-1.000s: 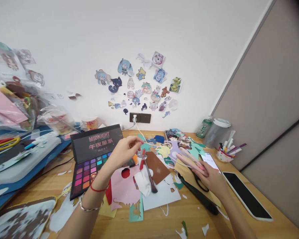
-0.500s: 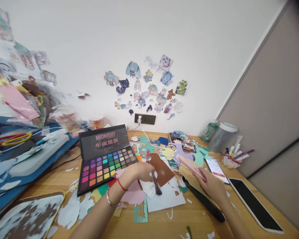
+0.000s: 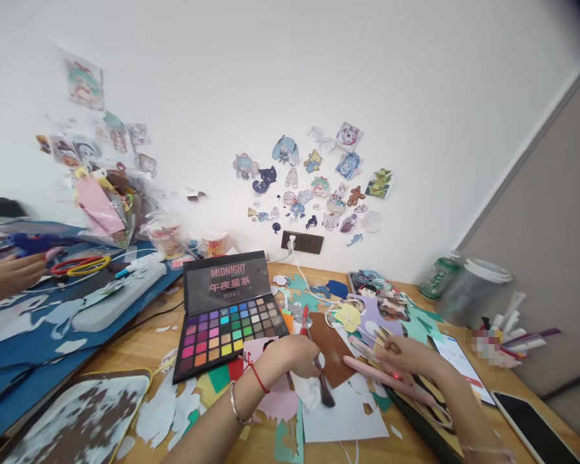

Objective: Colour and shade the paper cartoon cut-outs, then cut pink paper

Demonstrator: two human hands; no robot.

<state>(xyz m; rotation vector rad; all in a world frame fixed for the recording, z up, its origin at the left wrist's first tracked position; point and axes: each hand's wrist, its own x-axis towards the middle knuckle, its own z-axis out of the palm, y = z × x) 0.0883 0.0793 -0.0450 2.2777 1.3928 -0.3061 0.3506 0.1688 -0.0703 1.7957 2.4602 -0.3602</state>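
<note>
Fingers of the left hand (image 3: 292, 354) curl shut round a brush (image 3: 325, 390) near the front edge of the table (image 3: 135, 345); the right hand (image 3: 410, 357) grips a pink tool (image 3: 372, 374). Many cut-outs (image 3: 162, 412) already lie finished; the brown sheet (image 3: 336, 345) seems uncut.

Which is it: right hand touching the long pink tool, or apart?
Touching. The head view shows the right hand closed over the pink tool, whose shaft runs out from under the fingers with no gap.

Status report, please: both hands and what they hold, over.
Left hand rests on dark-handled brush, grip unclear. Right hand holds slim pink tool. Coloured paper scraps crowd wooden desk.
</note>
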